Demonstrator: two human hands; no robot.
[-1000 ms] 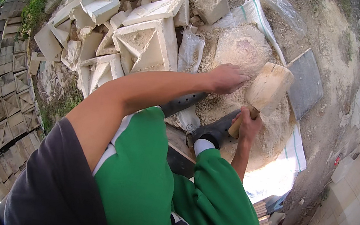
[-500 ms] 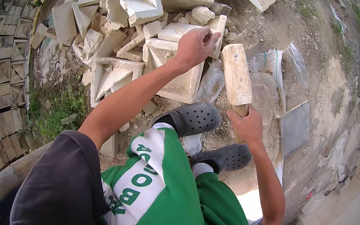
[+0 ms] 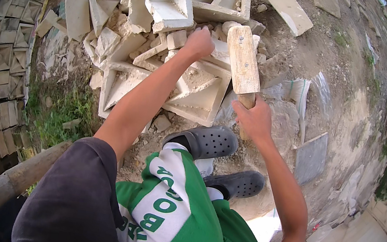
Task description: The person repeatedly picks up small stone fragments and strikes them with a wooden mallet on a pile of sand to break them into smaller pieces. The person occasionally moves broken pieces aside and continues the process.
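My right hand (image 3: 254,117) is wrapped round the handle of a wooden mallet (image 3: 244,61), whose pale block head points away from me, above the ground. My left hand (image 3: 200,43) reaches into a heap of broken cream-coloured blocks. Its fingers are curled; their tips are hidden, so I cannot make out what they hold. Below the left wrist lies a square hollow block (image 3: 205,110) with a slanted inner rib. Just beyond the left hand sits a white box-shaped block (image 3: 169,1), tilted, with a chipped rim.
Another hollow block (image 3: 221,12) stands at the far side, with a loose slab (image 3: 289,10) to its right. Plastic sacking (image 3: 297,93) and a grey flat tile (image 3: 310,158) lie right of the mallet. Stacked blocks (image 3: 7,53) line the left. My grey clogs (image 3: 210,141) are close below.
My left hand has moved left, away from the broken edge beside the mallet, and its fingers have curled deeper into the heap. The mallet stays in my right hand; the whole view has shifted slightly.
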